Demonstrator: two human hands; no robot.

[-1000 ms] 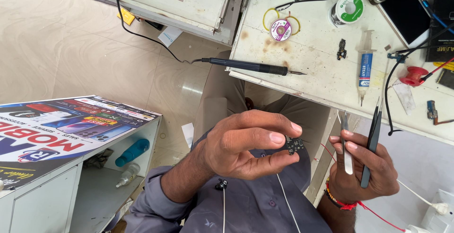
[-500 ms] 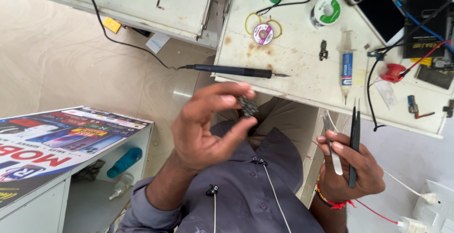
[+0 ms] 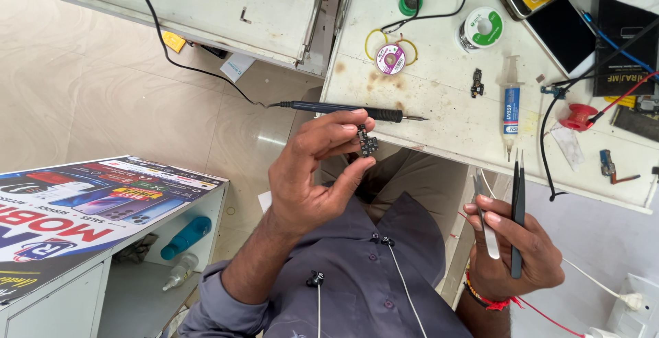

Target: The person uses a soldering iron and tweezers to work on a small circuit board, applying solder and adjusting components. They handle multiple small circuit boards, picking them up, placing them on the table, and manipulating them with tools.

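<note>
My left hand [image 3: 312, 173] is raised in front of my chest and pinches a small dark circuit board [image 3: 367, 142] between thumb and fingertips, just below the near edge of the white workbench [image 3: 446, 118]. My right hand [image 3: 515, 245] sits lower at the right and holds black tweezers [image 3: 517, 207], points up, together with a slim silver tool [image 3: 484, 221]. A black soldering iron [image 3: 350, 110] lies along the bench edge right above the board.
On the bench lie a syringe tube [image 3: 510, 105], solder spools [image 3: 484, 28], a wick reel [image 3: 390, 59], a tiny dark part [image 3: 476, 84], a red spool [image 3: 580, 116], phones [image 3: 566, 32] and cables. A cabinet with a printed poster top [image 3: 89, 207] stands at the left.
My left hand has lifted the small board up towards the bench edge and the soldering iron. The right hand with the tweezers has stayed low at the right.
</note>
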